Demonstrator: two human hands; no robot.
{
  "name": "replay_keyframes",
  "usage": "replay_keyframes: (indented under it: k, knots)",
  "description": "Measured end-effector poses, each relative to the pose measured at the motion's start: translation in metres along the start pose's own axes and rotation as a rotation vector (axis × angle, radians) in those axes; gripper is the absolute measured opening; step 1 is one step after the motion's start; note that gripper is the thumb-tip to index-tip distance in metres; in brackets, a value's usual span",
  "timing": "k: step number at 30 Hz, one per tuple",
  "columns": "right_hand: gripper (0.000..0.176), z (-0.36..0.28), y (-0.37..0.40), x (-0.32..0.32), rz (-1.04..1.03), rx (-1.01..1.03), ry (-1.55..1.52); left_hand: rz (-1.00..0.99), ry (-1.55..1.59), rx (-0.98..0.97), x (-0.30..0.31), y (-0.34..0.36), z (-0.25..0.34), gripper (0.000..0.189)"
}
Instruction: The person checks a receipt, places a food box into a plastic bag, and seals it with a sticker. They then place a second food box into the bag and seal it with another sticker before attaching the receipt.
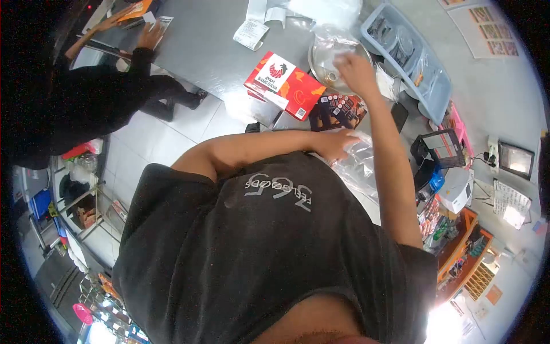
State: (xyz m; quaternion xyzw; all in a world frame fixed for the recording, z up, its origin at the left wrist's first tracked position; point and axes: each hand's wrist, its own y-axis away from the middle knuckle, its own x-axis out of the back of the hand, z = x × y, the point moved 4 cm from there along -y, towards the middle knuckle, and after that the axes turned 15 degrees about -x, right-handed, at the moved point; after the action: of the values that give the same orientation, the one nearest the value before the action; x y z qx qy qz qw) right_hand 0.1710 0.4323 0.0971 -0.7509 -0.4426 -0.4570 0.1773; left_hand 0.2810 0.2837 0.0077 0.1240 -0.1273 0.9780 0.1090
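My left hand (337, 144) reaches across my body with its fingers curled on a clear plastic bag (358, 163), which lies against my shirt front. My right hand (356, 71) is stretched forward over a round metal bowl (318, 71). Its fingers look closed and slightly blurred, and whatever they may hold is hidden. Clear plastic (335, 35) covers the bowl's far side. Left of the bowl stands a red and white cardboard food box (286, 83) printed "AYAM BANG DAVA". Dark printed cards or leaflets (339, 112) lie between the box and my right forearm.
A blue plastic basket (432, 103) with utensils and packets stands at the right. Paper receipts (251, 34) lie on the steel table (197, 43). Near my right arm are a tablet screen (447, 146) and a white device (456, 189). Another person in black (97, 106) works at the far left.
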Motion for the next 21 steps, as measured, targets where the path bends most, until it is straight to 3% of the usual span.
replay_keyframes:
  k: [2,4,7,10,13,20,21]
  knots:
    - [0.038,-0.005,-0.051,-0.038,0.173,-0.061,-0.011,0.008,0.066,-0.034,-0.015,0.001,-0.028,0.078]
    - [0.038,-0.005,-0.088,-0.066,0.333,-0.124,0.086,0.02,0.131,-0.054,-0.007,0.004,-0.016,0.077]
    - [0.047,0.0,-0.095,-0.067,0.285,0.003,-0.015,-0.013,0.272,-0.018,-0.006,0.007,-0.019,0.078]
    - [0.047,-0.001,-0.077,-0.032,0.268,-0.083,-0.017,-0.093,0.395,0.107,0.009,0.011,-0.006,0.079]
    - [0.037,0.02,-0.069,0.009,0.302,-0.078,-0.352,-0.047,0.283,0.109,0.009,0.01,-0.016,0.078]
    - [0.029,0.079,-0.043,0.057,0.071,-0.344,-0.062,0.058,0.26,0.159,0.022,0.006,-0.012,0.075]
    - [0.027,0.084,-0.041,0.06,0.125,-0.304,-0.151,0.044,0.297,0.201,0.033,0.007,0.003,0.074]
